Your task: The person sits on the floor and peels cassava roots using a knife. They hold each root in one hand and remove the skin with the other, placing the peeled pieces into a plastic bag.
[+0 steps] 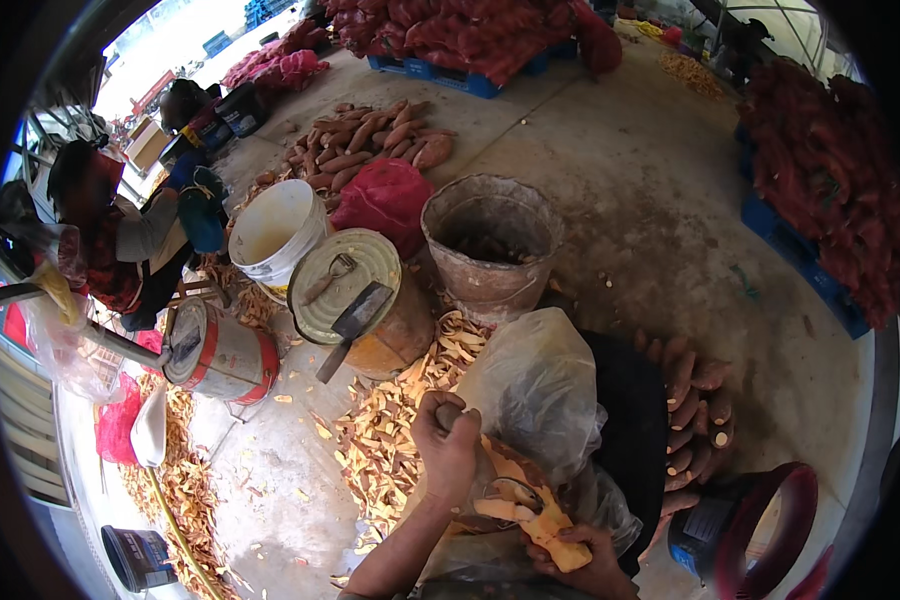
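My left hand [450, 457] is closed around a rounded handle, whose end shows at the top of the fist. A metal blade or loop of a peeling tool [511, 489] lies against a partly peeled sweet potato [559, 529]; whether it joins that handle is hard to see. My right hand [581, 559] grips the lower end of the sweet potato, where orange flesh shows. Reddish skin remains on its upper part, and a strip of peel hangs at the blade. Clear plastic sheeting [532, 382] covers my lap and knee. Peelings [390, 442] cover the floor beside me.
A lidded metal drum [412, 330] holds a cleaver [364, 309] and another peeling tool [328, 279]. Beside it stand a rusty bucket [487, 292] and a white bucket [270, 225]. Sweet potatoes [690, 420] lie at right, near a dark bucket [709, 525]. Another person [120, 232] sits at left.
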`<state>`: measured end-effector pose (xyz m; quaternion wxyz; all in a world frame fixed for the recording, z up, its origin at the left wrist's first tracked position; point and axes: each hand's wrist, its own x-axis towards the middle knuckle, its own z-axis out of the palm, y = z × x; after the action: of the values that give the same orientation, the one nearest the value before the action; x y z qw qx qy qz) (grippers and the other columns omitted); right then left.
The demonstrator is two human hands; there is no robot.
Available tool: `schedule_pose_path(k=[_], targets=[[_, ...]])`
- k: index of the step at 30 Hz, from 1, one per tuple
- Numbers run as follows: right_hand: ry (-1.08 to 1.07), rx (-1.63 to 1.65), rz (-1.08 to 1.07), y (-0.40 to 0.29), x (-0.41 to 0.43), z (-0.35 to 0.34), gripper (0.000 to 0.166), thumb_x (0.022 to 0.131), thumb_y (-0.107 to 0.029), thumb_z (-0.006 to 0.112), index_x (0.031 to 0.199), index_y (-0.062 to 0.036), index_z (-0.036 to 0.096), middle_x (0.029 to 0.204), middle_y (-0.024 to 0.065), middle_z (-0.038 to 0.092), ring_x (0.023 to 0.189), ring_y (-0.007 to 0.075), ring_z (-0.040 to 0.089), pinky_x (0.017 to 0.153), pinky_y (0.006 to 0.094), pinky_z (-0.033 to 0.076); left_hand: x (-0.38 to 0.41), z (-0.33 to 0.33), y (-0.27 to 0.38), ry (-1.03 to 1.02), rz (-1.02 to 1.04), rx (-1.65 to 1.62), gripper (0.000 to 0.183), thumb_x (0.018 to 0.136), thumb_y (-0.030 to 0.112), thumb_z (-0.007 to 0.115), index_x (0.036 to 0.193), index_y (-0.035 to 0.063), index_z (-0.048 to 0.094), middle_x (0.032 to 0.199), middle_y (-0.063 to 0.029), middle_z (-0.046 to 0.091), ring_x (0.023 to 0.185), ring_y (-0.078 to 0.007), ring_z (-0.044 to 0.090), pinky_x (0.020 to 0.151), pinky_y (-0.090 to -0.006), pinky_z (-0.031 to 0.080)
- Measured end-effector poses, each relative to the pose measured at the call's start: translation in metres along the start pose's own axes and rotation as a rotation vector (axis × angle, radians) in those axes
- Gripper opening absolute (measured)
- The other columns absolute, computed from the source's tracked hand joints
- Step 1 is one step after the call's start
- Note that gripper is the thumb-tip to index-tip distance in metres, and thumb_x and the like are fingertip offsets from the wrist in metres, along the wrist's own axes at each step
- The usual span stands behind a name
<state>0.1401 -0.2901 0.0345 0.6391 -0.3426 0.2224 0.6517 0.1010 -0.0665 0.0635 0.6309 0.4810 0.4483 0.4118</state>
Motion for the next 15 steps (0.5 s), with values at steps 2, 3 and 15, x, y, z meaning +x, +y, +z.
schedule_pose_path(k=[2, 3, 15], targets=[[-0.132, 0.046, 0.033, 0.001, 0.000, -0.007, 0.045, 0.074, -0.025, 0.052, 0.112, 0.0004, 0.049, 0.095, 0.0137, 0.057, 0.078, 0.0226, 0.056, 0.064, 0.0295, 0.046, 0.039, -0.019, -0.027, 0.114, 0.019, -0.021, 0.008, 0.069, 0.003, 0.052, 0.073, 0.0024, 0.045, 0.057, 0.0014, 0.039, 0.048, -0.0062, 0.034, 0.044, -0.0211, 0.031], [-0.203, 0.068, 0.051, 0.000, 0.000, -0.009, 0.045, 0.074, -0.024, 0.052, 0.112, -0.0002, 0.048, 0.096, 0.0135, 0.057, 0.078, 0.0228, 0.056, 0.063, 0.0297, 0.046, 0.061, -0.032, -0.037, 0.174, 0.032, -0.031, 0.008, 0.070, 0.002, 0.052, 0.073, 0.0022, 0.044, 0.056, 0.0008, 0.039, 0.046, -0.0068, 0.034, 0.042, -0.0217, 0.031], [0.004, -0.240, -0.262, -0.010, -0.007, 0.029, 0.057, 0.068, -0.006, 0.055, 0.123, -0.0019, 0.041, 0.105, 0.0104, 0.056, 0.084, 0.0207, 0.057, 0.068, 0.0283, 0.049, 0.004, 0.005, 0.004, -0.039, -0.058, -0.050, 0.011, 0.069, 0.003, 0.055, 0.076, 0.0009, 0.047, 0.058, -0.0001, 0.041, 0.052, -0.0072, 0.038, 0.047, -0.0231, 0.033]])
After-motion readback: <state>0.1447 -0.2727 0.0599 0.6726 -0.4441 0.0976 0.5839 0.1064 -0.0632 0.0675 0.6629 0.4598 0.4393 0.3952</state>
